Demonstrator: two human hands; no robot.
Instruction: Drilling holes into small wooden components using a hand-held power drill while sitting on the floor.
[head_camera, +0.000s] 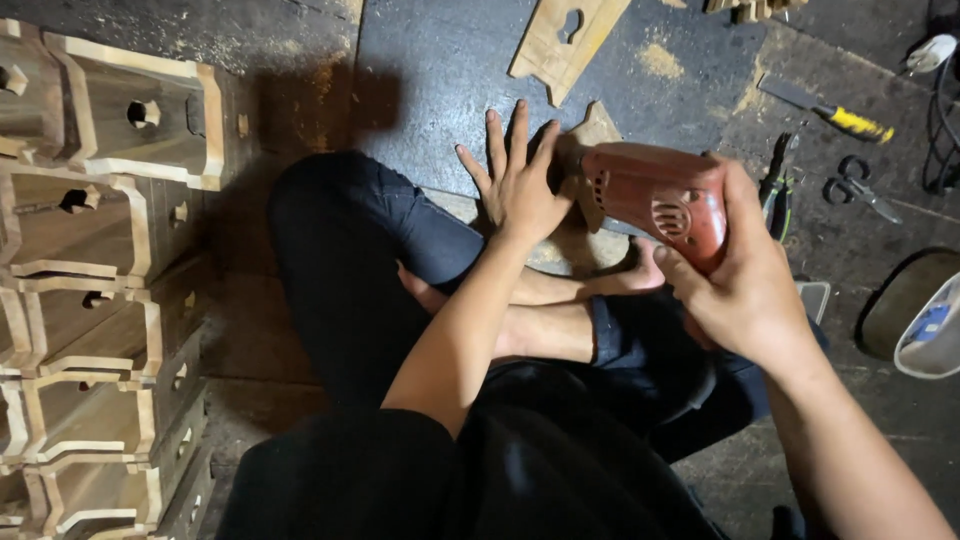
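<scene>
Drill: we hold the red drill (660, 200) in our right hand (745, 285), grip wrapped tight around its body, nose aimed left at the wood piece (597, 128).
Wood piece: it lies flat on the dark floor (440, 70) just past our crossed legs, mostly hidden under hand and drill.
Left hand: our left hand (520, 180) presses down flat, fingers spread, nothing clasped in it, pinning the piece.
Doing it well: we judge the piece needs firm pinning, fingers kept off the bit's line, and the drill held square and steady; the bit itself is hidden.
Further out: another cut board (565, 35) lies beyond on the floor; a yellow-handled chisel (830, 112), pliers (778, 180) and scissors (860, 188) sit to the right.
Left side: a row of finished boxes (90, 260) with round holes is stacked along the edge.
</scene>
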